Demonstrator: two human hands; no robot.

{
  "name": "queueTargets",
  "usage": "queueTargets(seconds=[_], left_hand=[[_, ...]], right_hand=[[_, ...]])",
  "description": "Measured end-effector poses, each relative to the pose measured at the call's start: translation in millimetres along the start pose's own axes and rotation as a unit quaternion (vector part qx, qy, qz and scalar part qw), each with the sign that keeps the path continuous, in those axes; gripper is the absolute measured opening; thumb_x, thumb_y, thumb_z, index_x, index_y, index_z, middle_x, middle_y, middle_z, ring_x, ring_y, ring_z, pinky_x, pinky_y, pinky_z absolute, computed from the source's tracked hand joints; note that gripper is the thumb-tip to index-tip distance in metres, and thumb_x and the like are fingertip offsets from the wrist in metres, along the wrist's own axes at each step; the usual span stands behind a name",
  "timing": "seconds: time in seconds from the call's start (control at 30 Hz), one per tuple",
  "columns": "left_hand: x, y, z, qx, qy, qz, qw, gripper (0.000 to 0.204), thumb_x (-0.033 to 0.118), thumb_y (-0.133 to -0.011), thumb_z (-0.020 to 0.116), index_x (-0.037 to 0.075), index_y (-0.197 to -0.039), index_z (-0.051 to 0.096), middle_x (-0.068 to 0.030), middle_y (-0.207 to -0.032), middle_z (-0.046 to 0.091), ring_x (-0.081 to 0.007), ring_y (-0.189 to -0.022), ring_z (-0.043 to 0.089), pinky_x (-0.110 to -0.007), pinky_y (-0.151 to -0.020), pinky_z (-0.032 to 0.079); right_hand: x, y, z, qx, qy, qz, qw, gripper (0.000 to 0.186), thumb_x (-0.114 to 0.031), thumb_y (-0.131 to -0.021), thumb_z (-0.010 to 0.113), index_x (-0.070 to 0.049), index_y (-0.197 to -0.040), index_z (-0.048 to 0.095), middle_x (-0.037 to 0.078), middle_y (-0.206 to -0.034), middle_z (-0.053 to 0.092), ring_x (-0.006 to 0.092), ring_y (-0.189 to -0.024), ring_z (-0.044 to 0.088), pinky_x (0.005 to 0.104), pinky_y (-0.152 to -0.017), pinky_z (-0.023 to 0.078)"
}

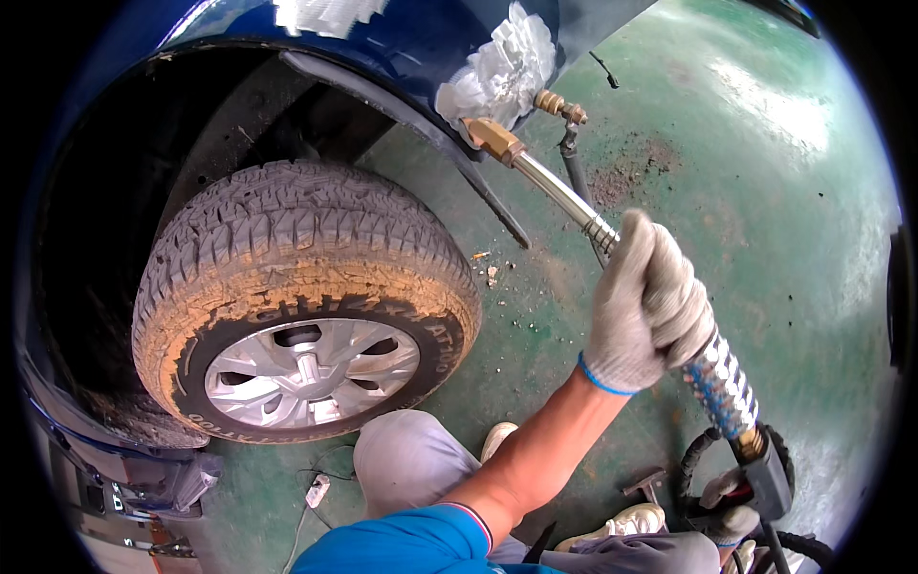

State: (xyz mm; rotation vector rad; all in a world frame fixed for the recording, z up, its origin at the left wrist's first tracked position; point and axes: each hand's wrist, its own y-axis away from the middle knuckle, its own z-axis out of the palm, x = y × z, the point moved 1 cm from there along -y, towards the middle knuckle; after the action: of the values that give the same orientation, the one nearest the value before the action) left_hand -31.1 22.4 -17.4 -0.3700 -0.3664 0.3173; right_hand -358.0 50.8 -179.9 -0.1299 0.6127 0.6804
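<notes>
My left hand point(650, 297), in a pale knitted glove with a blue cuff, is closed around a long dent puller point(559, 191) with a metal shaft. Its copper-coloured tip meets the lower edge of a blue car panel point(402, 57), beside a patch of rough bare metal point(507, 67). Below this hand runs the tool's shiny ribbed grip section, ending in a black block. Close to that block, at the lower right, my gloved right hand point(734, 524) is curled around the tool's rear end, partly hidden by it. A brass fitting point(562, 106) on a dark cable touches the panel's edge.
A mud-caked tyre point(296, 230) on a silver wheel fills the left, under the dark wheel arch. A hammer point(645, 483) lies near my shoe, with thick black cables point(698, 459) coiled beside it. Dirt is scattered over the green floor point(765, 230). A small white socket point(317, 491) lies near my knee.
</notes>
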Motion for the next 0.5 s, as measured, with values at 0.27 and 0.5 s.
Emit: queueTargets(seconds=[0.27, 0.5], left_hand=[[-10.6, 3.8, 21.5, 0.331, -0.188, 0.027, 0.924, 0.034, 0.039, -0.102, 0.058, 0.006, -0.094, 0.057, 0.0049, -0.058, 0.032, -0.0096, -0.047, 0.032, -0.029, -0.046, 0.033], [-8.5, 0.9, 16.6, 0.317, -0.194, 0.022, 0.928, 0.033, 0.037, -0.102, 0.057, 0.005, -0.097, 0.056, 0.0036, -0.061, 0.034, -0.0099, -0.049, 0.036, -0.030, -0.048, 0.039]], right_hand=[[5.8, -12.0, 15.3, -0.035, -0.015, 0.021, 0.999, 0.043, -0.023, -0.075, 0.080, 0.003, -0.098, 0.055, 0.015, -0.064, 0.060, 0.0254, -0.049, 0.054, 0.0368, -0.048, 0.044], [9.3, -16.4, 14.3, -0.039, -0.023, 0.009, 0.999, 0.042, -0.024, -0.077, 0.080, 0.002, -0.097, 0.054, 0.014, -0.063, 0.059, 0.0231, -0.048, 0.053, 0.0343, -0.047, 0.042]])
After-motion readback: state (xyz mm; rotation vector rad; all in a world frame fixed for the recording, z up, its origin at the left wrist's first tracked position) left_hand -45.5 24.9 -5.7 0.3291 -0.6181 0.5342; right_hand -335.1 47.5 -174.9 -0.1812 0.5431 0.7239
